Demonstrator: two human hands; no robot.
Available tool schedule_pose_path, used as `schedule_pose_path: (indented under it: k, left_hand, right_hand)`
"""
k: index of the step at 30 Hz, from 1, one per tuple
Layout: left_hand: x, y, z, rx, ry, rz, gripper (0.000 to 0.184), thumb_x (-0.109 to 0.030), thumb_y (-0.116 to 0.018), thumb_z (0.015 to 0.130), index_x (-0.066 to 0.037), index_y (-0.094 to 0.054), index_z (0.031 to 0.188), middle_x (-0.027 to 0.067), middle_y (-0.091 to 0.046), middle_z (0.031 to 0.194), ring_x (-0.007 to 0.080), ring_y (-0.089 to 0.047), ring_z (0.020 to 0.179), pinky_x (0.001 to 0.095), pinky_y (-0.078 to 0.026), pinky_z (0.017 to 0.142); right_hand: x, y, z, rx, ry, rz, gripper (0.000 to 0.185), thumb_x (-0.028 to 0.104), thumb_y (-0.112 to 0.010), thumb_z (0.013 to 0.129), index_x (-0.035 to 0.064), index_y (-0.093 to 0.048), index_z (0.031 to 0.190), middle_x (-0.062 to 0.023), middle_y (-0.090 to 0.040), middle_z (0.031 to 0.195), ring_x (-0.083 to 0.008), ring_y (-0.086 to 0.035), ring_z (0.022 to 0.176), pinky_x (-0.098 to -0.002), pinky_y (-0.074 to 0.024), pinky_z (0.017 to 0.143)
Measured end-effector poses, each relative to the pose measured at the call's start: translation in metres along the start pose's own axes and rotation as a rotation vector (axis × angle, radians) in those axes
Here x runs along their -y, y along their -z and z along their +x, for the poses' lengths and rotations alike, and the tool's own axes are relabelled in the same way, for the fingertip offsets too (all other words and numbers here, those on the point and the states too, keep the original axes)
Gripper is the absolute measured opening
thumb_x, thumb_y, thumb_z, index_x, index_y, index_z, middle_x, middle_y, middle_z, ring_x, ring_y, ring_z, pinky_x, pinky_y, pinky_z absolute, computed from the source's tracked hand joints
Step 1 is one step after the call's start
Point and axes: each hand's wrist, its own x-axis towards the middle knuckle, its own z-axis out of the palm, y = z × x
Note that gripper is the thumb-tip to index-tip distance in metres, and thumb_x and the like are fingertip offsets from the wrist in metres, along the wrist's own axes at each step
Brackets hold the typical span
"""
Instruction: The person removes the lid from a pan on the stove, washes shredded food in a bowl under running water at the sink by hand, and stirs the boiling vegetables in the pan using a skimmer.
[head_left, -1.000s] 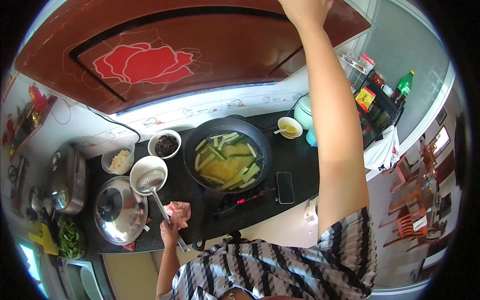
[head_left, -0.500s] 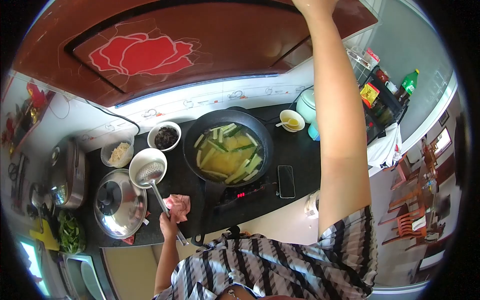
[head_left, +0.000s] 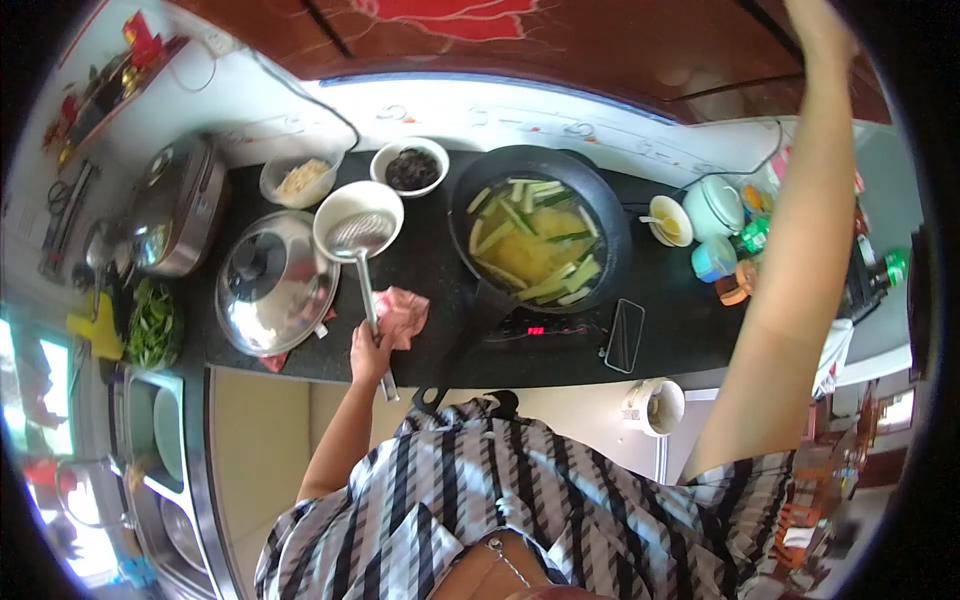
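Observation:
My left hand (head_left: pixel 369 353) is wrapped round the handle of a slotted metal ladle (head_left: pixel 364 280). The ladle's head rests in a white bowl (head_left: pixel 327 215). Beside the hand, a crumpled pink cloth (head_left: pixel 404 318) lies on the counter. My right arm is raised at the upper right, and the right hand (head_left: pixel 825 35) is up by the brown cabinet (head_left: pixel 640 50); its fingers are blurred and cut off at the frame's edge. In the middle, a black pan (head_left: pixel 618 225) holds yellowish liquid with green strips of vegetable (head_left: pixel 515 220) in it.
Left of the bowl lies a steel lid (head_left: pixel 285 310). Behind are a bowl of dark food (head_left: pixel 412 170) and a tub of pale shreds (head_left: pixel 302 180). A phone (head_left: pixel 625 336), a small bowl with a spoon (head_left: pixel 672 222) and jars stand on the right. The cooktop display (head_left: pixel 536 331) glows red.
The view has turned, so the counter and pan sit differently in it. My raised right arm shows farther right. My left hand keeps hold of the ladle, its head still in the bowl.

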Motion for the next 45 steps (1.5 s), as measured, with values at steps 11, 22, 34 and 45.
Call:
schedule_pose_path:
  k: [11,22,34,45]
  left_hand:
    - [0.012,-0.007,-0.003,-0.026,0.019,-0.085,0.061,-0.019,-0.067,0.076,0.002,-0.040,0.127,0.0220,-0.052,0.109,0.0366,-0.055,0.095,0.0407,-0.046,0.082]
    - [0.017,-0.009,-0.003,-0.052,-0.007,-0.102,0.061,-0.022,-0.067,0.077,0.002,-0.040,0.127,0.0216,-0.052,0.109,0.0342,-0.056,0.091,0.0406,-0.046,0.080]
    - [0.011,-0.010,-0.004,-0.063,-0.041,-0.002,0.062,-0.021,-0.067,0.077,0.004,-0.040,0.126,0.0237,-0.051,0.107,0.0399,-0.055,0.095,0.0427,-0.046,0.081]
    - [0.009,-0.012,-0.003,-0.076,-0.062,0.021,0.065,-0.021,-0.068,0.076,0.003,-0.037,0.128,0.0228,-0.051,0.108,0.0384,-0.056,0.092,0.0425,-0.048,0.078]
  right_hand:
    - [-0.005,-0.012,0.002,-0.061,-0.068,-0.167,0.073,0.041,-0.081,0.059,0.0100,-0.049,0.117,-0.0104,-0.049,0.121,-0.0318,-0.040,0.119,-0.0456,-0.0341,0.098]
    - [-0.009,-0.007,0.005,0.011,-0.079,-0.044,0.069,0.041,-0.081,0.060,0.0101,-0.051,0.114,-0.0094,-0.051,0.120,-0.0308,-0.042,0.118,-0.0445,-0.0339,0.099]
    - [-0.004,-0.001,0.003,0.022,-0.056,-0.039,0.069,0.044,-0.080,0.061,0.0087,-0.051,0.113,-0.0101,-0.052,0.118,-0.0295,-0.044,0.116,-0.0438,-0.0373,0.096]
    - [-0.005,0.000,0.002,0.064,-0.088,-0.021,0.075,0.051,-0.077,0.063,0.0081,-0.049,0.118,-0.0119,-0.048,0.125,-0.0297,-0.040,0.120,-0.0454,-0.0352,0.099]
